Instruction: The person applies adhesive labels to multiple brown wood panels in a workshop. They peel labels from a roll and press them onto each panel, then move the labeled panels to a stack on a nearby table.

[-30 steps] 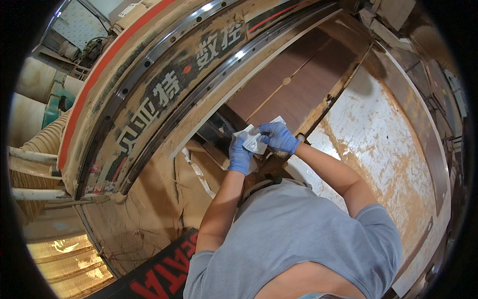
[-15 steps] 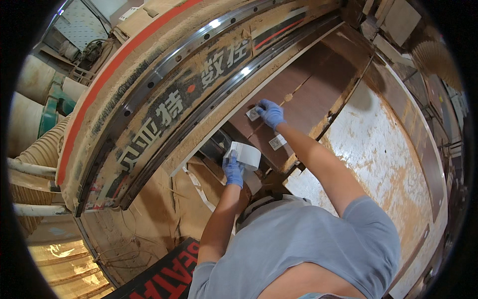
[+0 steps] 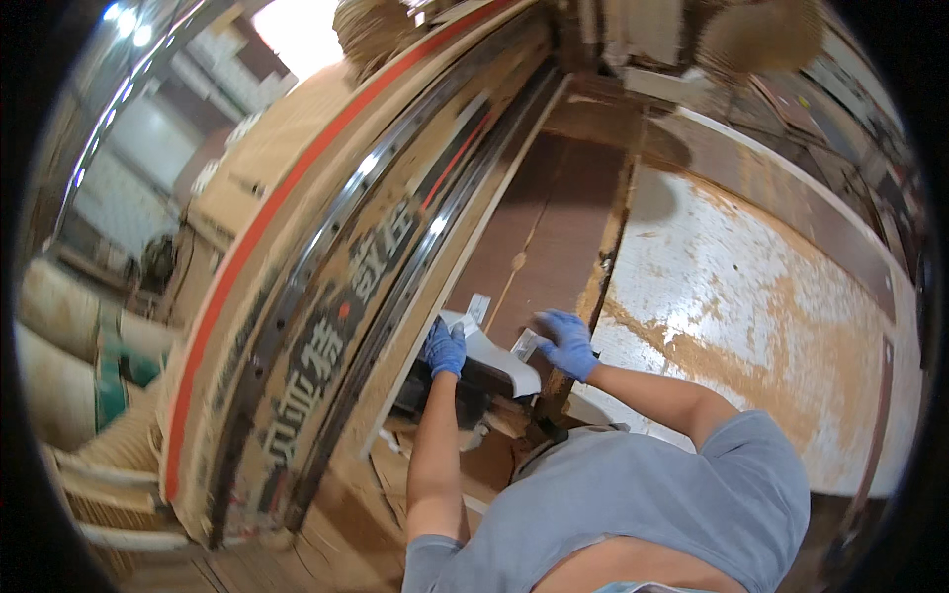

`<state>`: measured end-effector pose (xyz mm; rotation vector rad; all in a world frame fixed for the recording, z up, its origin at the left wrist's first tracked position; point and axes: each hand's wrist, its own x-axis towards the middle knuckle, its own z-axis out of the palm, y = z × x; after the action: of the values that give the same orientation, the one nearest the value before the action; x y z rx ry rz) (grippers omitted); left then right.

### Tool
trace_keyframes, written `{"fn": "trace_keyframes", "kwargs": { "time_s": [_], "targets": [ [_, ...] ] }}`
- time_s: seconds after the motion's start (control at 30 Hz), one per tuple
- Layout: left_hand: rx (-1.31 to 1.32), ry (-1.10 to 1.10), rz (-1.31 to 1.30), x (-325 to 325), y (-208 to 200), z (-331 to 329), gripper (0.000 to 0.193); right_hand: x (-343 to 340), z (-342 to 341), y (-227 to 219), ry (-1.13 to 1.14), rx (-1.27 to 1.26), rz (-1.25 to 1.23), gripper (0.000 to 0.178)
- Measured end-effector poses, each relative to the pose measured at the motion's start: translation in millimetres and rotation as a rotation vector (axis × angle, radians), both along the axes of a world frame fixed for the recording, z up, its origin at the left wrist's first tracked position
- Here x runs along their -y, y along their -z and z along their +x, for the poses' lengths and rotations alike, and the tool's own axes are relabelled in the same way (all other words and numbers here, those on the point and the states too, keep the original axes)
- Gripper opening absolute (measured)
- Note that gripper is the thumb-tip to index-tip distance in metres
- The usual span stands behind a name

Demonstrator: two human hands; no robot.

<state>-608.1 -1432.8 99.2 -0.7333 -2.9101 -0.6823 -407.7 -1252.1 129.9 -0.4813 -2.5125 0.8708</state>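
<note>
Label [image 3: 525, 345] beside right hand [image 3: 567, 346], pale characters [image 3: 324, 346] on dusty beam [image 3: 386, 214]

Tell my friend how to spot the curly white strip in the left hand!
Find the long red-striped machine beam, then the brown board just right of it. At the board's near end, a blue-gloved left hand grips the white strip. Unlike the two small, flat labels nearby, it is long and its loose end curls.
</note>
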Motion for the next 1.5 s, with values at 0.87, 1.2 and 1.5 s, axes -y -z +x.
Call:
{"fn": "trace_keyframes", "kwargs": {
  "time_s": [0.87,1.2,1.5],
  "targets": [
    [0.734,0.448,0.653,61.9,-16.5,152.1,0.025,39.1,199.9,57.2,0.85,-0.183,-0.977,0.043],
    [0.979,0.712,0.65,-58.0,12.1,228.2,0.027,9.2,295.6,37.9,1.055,-0.305,-1.038,0.039],
    [0.869,0.978,0.281,-142.3,23.9,304.1,0.047,-65.2,425.9,77.1,1.184,-0.348,-0.947,0.031]
  ]
}}
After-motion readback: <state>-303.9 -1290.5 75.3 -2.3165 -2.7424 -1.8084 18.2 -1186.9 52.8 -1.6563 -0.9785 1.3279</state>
